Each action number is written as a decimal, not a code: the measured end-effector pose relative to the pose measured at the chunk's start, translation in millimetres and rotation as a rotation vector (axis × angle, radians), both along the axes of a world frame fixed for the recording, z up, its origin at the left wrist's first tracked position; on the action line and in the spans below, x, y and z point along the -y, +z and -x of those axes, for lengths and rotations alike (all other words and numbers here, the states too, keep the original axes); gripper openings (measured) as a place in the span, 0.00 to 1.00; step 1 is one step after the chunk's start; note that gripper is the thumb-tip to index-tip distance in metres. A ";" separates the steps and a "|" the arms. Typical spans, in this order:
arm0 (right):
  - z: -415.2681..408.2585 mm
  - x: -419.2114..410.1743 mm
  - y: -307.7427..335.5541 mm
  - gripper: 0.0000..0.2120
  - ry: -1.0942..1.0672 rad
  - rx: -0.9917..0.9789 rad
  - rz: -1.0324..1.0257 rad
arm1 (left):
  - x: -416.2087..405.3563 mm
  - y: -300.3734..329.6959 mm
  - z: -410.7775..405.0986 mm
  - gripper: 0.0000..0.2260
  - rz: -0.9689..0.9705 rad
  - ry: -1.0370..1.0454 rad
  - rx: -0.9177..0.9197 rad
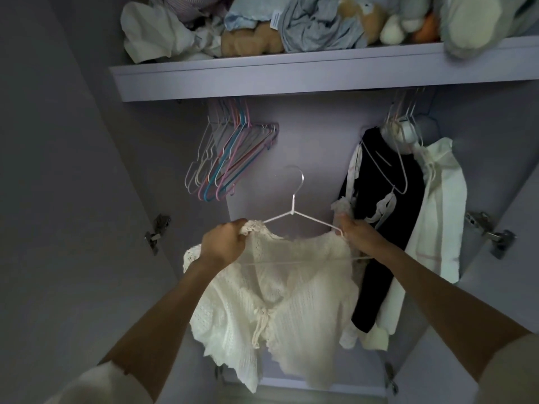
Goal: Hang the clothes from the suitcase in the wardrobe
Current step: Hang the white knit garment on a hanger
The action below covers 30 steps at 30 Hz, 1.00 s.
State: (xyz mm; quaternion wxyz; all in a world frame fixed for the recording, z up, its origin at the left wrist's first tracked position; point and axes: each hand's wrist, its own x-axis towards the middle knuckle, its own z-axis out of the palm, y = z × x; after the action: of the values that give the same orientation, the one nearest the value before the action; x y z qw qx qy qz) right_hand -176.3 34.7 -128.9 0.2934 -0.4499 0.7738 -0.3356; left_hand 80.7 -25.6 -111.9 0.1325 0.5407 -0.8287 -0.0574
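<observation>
Fitting a white top (280, 290) onto a white hanger (292, 211) at frame centre, the left hand (224, 242) pinches one shoulder, the right hand (354, 233) grips the hanger's end; next, hooking it under the shelf (291, 80).

Openwork knitted cream blouse (280, 293) on a thin, smooth, white-coated wire hanger (292, 211).

Cream eyelet top (280, 301), white hanger (292, 209)

two bare hands (223, 243), one white wire hanger (292, 212), one cream knitted top (277, 301), two metal hinges (157, 233).
</observation>
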 end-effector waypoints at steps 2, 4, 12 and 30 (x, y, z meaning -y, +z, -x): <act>7.8 0.1 -4.7 0.22 -0.068 -0.113 0.074 | 0.5 3.2 -1.4 0.16 0.046 0.033 -0.024; 10.3 1.3 -16.3 0.18 -0.246 -0.239 0.299 | 0.0 6.1 1.7 0.17 0.076 0.049 -0.039; -14.5 -8.1 -44.2 0.10 -0.751 0.221 0.646 | -7.2 7.9 18.9 0.15 0.130 0.016 0.026; -111.8 15.0 -102.9 0.33 0.121 0.316 -0.095 | -8.1 11.2 -3.6 0.13 0.057 0.133 -0.450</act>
State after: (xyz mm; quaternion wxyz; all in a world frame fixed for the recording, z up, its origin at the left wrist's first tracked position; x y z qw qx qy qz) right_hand -64.5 19.7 -231.7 0.4520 -0.4231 0.7044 -0.3471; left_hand 84.3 -17.5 -100.7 0.3324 0.5636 -0.7423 -0.1442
